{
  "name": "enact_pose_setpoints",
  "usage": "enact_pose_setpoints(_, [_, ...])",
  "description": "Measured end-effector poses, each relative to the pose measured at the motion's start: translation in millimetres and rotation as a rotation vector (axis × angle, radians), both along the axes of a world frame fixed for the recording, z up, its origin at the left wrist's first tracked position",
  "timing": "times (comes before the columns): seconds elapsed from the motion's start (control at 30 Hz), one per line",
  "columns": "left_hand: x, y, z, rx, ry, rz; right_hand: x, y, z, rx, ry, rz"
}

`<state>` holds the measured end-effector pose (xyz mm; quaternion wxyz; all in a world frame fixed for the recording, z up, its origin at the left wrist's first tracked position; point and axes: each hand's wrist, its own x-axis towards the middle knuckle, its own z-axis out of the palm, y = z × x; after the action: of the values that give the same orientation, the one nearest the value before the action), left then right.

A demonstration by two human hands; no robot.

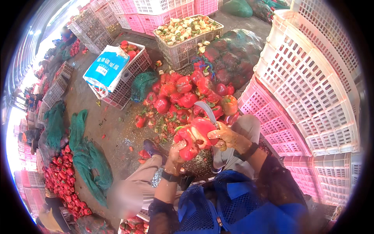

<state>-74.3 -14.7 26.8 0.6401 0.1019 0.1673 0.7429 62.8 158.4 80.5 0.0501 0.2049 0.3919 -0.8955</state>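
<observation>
Between my two hands is a red bell pepper (203, 128), split open with a dark gap in its flesh. My left hand (177, 153) is closed round its lower left part. My right hand (229, 137) grips a curved knife (207, 110), its blade pointing up and left past the pepper; the handle is hidden in the hand. Fingers of that hand also press on the pepper's right side. Just beyond lies a heap of red bell peppers (187, 100) on the floor, with one orange-green bell pepper (229, 104) at its right.
Pink and white crates (304, 78) are stacked close on my right. Ahead stand a crate of pale pepper cores (177, 50) and a crate under a blue-and-white bag (107, 66). A full green net sack (237, 58) lies behind the heap. Green netting (87, 160) and more peppers (62, 179) are left.
</observation>
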Motion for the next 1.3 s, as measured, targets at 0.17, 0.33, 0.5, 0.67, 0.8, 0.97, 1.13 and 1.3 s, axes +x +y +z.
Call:
enact_pose_setpoints(0.17, [19.9,3.8,3.9,-0.101,-0.035,0.286,6.7,-4.8,-34.0,-0.328,0.202,-0.024])
enact_pose_setpoints(0.33, [-17.8,10.0,37.9,-0.097,0.473,0.333,3.6,-5.6,-30.3,-0.350,0.255,-0.119])
enact_pose_setpoints(0.5, [-34.2,18.9,118.2,-0.181,1.944,0.521,3.6,6.8,-12.4,-0.060,0.150,-0.108])
enact_pose_setpoints(0.67, [-30.5,34.3,99.4,-0.352,2.538,0.065,-0.5,3.5,2.0,0.121,0.006,-0.160])
enact_pose_setpoints(0.8, [-34.7,33.1,46.3,-0.443,2.394,0.162,9.8,11.5,-3.0,0.027,0.034,-0.345])
enact_pose_setpoints(0.97, [-13.2,48.2,33.4,-0.629,1.948,0.430,23.2,18.5,20.3,0.101,0.113,-0.480])
enact_pose_setpoints(1.13, [-66.6,6.1,-46.2,-0.675,1.587,0.548,84.3,89.1,109.2,0.498,0.378,-0.980])
enact_pose_setpoints(1.3, [-48.3,14.4,-9.4,-0.412,0.106,0.704,167.6,148.4,222.4,1.887,-0.424,-1.277])
